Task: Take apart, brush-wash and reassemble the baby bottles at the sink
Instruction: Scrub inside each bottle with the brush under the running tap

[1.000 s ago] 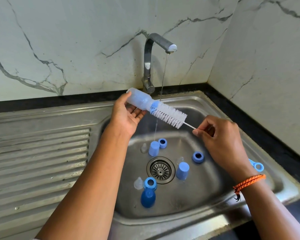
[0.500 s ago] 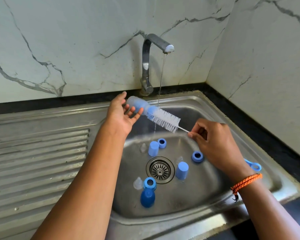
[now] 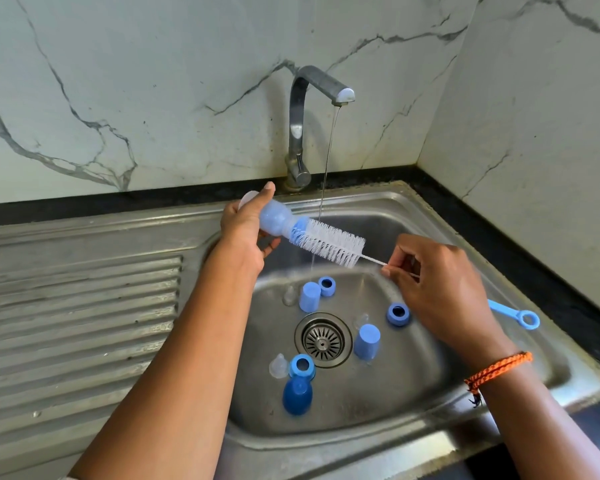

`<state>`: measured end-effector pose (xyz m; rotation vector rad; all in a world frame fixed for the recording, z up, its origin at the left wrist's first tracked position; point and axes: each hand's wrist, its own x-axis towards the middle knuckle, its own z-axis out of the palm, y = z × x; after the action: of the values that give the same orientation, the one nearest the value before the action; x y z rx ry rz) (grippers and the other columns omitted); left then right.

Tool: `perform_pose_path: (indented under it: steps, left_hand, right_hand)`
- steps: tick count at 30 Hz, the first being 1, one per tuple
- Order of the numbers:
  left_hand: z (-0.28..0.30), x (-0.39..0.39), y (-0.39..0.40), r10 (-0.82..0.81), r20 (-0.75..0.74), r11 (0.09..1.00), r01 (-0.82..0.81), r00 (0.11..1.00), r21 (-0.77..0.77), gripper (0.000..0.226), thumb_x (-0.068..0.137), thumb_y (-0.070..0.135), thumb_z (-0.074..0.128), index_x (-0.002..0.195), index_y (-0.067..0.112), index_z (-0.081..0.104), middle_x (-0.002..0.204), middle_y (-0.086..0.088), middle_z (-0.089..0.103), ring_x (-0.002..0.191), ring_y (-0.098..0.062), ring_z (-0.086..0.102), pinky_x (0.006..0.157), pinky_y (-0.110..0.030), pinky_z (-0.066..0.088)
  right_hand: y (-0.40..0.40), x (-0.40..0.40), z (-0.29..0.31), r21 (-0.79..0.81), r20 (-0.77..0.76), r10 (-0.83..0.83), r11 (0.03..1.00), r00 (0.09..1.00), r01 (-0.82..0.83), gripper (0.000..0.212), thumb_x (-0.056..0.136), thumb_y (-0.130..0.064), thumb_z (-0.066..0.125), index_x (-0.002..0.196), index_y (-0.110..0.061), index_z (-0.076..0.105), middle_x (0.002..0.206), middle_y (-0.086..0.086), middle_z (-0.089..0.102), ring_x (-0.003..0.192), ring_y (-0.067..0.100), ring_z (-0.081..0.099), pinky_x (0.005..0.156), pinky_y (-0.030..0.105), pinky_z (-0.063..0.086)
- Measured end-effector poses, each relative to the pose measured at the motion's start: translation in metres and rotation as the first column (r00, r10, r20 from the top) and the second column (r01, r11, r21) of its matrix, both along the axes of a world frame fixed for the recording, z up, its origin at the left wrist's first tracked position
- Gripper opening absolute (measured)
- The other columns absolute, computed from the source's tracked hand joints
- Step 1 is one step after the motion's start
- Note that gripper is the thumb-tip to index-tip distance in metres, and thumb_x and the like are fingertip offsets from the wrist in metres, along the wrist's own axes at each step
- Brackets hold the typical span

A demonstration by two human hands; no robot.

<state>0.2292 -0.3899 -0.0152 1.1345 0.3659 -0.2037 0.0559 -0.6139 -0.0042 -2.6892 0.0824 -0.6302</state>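
White marble-veined walls meet in a corner behind the steel sink [image 3: 440,216], and from the faucet [image 3: 303,109] I see a thin stream of water [image 3: 328,161] falling into the basin. My left hand [image 3: 246,233] grips a translucent blue baby bottle [image 3: 274,216], held sideways over the basin with its mouth toward the right. My right hand [image 3: 437,285] pinches the thin wire stem of the bottle brush [image 3: 329,242] between curled fingers; the white bristles sit just outside the bottle's mouth, their tip at the opening, and the brush's blue looped handle [image 3: 515,315] sticks out past my right wrist. An orange braided band [image 3: 496,370] circles that wrist. Loose parts lie around the drain [image 3: 323,341]: two light blue caps [image 3: 309,296], one of them right of the drain, a darker blue cap [image 3: 297,396], and three blue collar rings [image 3: 327,285]. Beside some of them I make out what look like clear nipples [image 3: 278,366], though they are hard to tell against the steel.
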Motion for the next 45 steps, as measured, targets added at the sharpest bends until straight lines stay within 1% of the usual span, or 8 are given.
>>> perform_pose_path:
  steps: [6,11,15,20,28,33,39,45]
  left_hand:
    - [0.000,-0.001,-0.001,-0.029,0.053,0.963,0.042,0.998,-0.267,0.038,0.090,0.019,0.080,0.121,0.009,0.063,0.125,-0.017,0.072,0.106,-0.028,0.074,0.073,-0.038,0.064]
    - [0.003,-0.001,0.000,-0.001,0.109,0.856,0.058,0.994,-0.513,0.048,0.098,0.007,0.067,0.144,0.002,0.055,0.136,-0.022,0.065,0.122,-0.033,0.067,0.104,-0.047,0.056]
    - [0.003,0.001,0.007,-0.080,0.077,0.934,0.102,0.994,-0.342,0.031,0.096,0.021,0.063,0.128,0.016,0.064,0.131,-0.016,0.068,0.119,-0.032,0.068,0.095,-0.064,0.055]
    - [0.003,-0.001,0.010,-0.031,0.031,0.996,0.034,0.999,-0.083,0.054,0.080,0.037,0.088,0.125,0.022,0.064,0.123,-0.008,0.072,0.112,-0.026,0.069,0.078,-0.046,0.060]
    - [0.003,0.002,0.010,-0.047,0.087,0.874,0.084,0.995,-0.478,0.041,0.095,0.024,0.056,0.132,0.006,0.061,0.121,-0.017,0.070,0.115,-0.032,0.070,0.098,-0.045,0.057]
    - [0.002,0.002,0.010,-0.089,0.026,0.989,0.091,0.996,-0.114,0.056,0.079,0.045,0.088,0.122,0.016,0.067,0.114,-0.011,0.074,0.101,-0.027,0.074,0.079,-0.044,0.064]
    - [0.003,0.003,0.014,-0.116,0.084,0.977,0.098,0.990,0.187,0.047,0.080,0.056,0.084,0.109,0.020,0.078,0.109,-0.008,0.077,0.091,-0.023,0.075,0.061,-0.029,0.060]
    - [0.006,0.006,0.020,-0.169,0.233,0.985,0.155,0.958,0.076,0.028,0.102,0.024,0.061,0.127,0.030,0.072,0.130,0.000,0.072,0.119,-0.024,0.069,0.088,-0.036,0.054]
  right_hand:
    - [-0.003,0.002,-0.002,0.111,-0.057,-0.030,0.993,0.998,0.036,0.018,0.096,-0.033,0.075,0.084,-0.027,0.063,0.068,-0.010,0.064,0.070,0.016,0.061,0.063,0.043,0.053]
    - [-0.004,0.003,-0.003,0.255,-0.139,0.126,0.963,0.982,-0.088,0.027,0.104,-0.019,0.062,0.077,-0.024,0.065,0.061,-0.007,0.067,0.054,0.014,0.056,0.058,0.028,0.048]
    - [-0.006,0.002,-0.001,0.235,-0.188,0.116,0.970,0.975,-0.071,0.033,0.100,-0.003,0.051,0.079,-0.024,0.064,0.062,-0.008,0.067,0.054,0.011,0.055,0.059,0.024,0.047]
    - [-0.003,0.000,-0.002,0.096,-0.214,0.037,0.995,0.976,-0.016,0.022,0.098,-0.011,0.051,0.086,-0.026,0.061,0.072,-0.004,0.065,0.072,0.027,0.060,0.071,0.048,0.053]
    - [-0.007,0.003,-0.005,0.325,-0.241,0.157,0.943,0.958,-0.073,0.032,0.103,-0.008,0.048,0.078,-0.020,0.065,0.058,-0.006,0.058,0.050,0.007,0.046,0.051,0.016,0.039]
    - [-0.003,0.002,-0.005,0.121,-0.140,0.087,0.990,0.986,-0.070,0.021,0.104,-0.026,0.059,0.083,-0.027,0.063,0.063,-0.005,0.064,0.058,0.017,0.058,0.062,0.042,0.052]
    - [-0.002,-0.001,0.004,0.065,0.029,-0.061,0.996,0.998,0.059,0.007,0.100,-0.029,0.068,0.093,-0.031,0.066,0.070,-0.011,0.065,0.071,0.020,0.061,0.063,0.040,0.051]
    - [-0.013,0.005,-0.004,0.304,-0.159,0.104,0.951,0.982,-0.052,0.027,0.102,-0.009,0.063,0.080,-0.023,0.070,0.055,-0.012,0.059,0.051,0.005,0.050,0.052,0.016,0.039]
